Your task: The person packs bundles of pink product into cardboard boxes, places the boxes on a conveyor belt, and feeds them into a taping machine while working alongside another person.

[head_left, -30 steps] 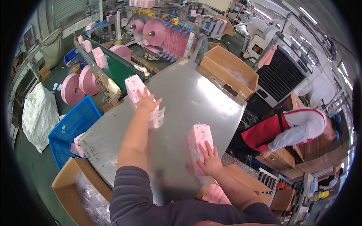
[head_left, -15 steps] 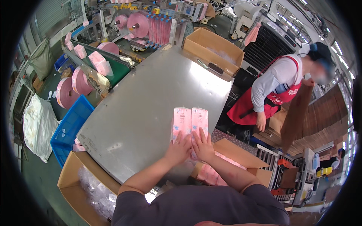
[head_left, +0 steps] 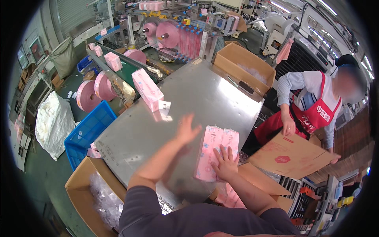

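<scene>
Pink, the lone pack lay at the bench edge, up-left of the nearer left hand, long axis slanting roughly its way; left fingers apart, empty, the right hand splayed on paired packs!

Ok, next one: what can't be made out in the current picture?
Left hand: head view, fingers smeared by blur.
Pink pack under the right hand: head view, lower part covered by that hand.
Packs in the lower-right box: head view, partly hidden by the right forearm and shirt; count unclear.
Blue crate: head view, near corner hidden by the table.
</scene>
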Demonstrator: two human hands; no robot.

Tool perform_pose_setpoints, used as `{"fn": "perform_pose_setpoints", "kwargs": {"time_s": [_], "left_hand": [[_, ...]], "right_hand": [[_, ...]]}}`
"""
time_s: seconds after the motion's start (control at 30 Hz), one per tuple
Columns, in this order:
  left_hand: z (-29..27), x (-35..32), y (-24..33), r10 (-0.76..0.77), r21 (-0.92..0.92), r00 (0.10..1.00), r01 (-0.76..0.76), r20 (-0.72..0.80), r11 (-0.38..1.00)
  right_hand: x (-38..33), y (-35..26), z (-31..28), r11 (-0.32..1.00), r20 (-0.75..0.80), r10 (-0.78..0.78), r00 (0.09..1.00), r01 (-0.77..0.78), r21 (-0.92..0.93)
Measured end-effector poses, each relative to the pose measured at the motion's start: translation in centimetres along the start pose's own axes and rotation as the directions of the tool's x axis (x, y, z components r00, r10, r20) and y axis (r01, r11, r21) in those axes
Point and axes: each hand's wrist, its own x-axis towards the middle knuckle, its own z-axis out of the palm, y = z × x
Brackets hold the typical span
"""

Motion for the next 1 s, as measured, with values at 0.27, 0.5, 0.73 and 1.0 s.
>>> {"fn": "perform_pose_setpoints", "kwargs": {"time_s": [0.27, 0.5, 0.73, 1.0], "left_hand": [[-7.2, 9.6, -10.3, -0.291, 0.541, 0.956, 0.269, -0.047, 0.797], [-2.0, -10.5, -1.8, 0.124, 0.376, 0.899, -0.297, 0.42, 0.878], [-2.7, -11.3, 0.8, 0.12, 0.267, 0.952, -0.198, 0.28, 0.943], [-7.3, 10.5, -2.6, -0.101, 0.452, 0.976, 0.18, -0.193, 0.874]], "right_hand": [[0.6, -0.1, -0.7, 1.0, 0.033, -0.025, 0.999, 0.025, -0.009], [0.5, 0.9, -0.5, 0.999, 0.024, -0.007, 1.0, 0.008, -0.032], [0.4, -0.1, -0.6, 0.998, 0.009, -0.031, 0.999, 0.031, -0.046], [0.4, 0.2, -0.7, 0.998, 0.033, 0.002, 0.999, 0.0, -0.06]]}}
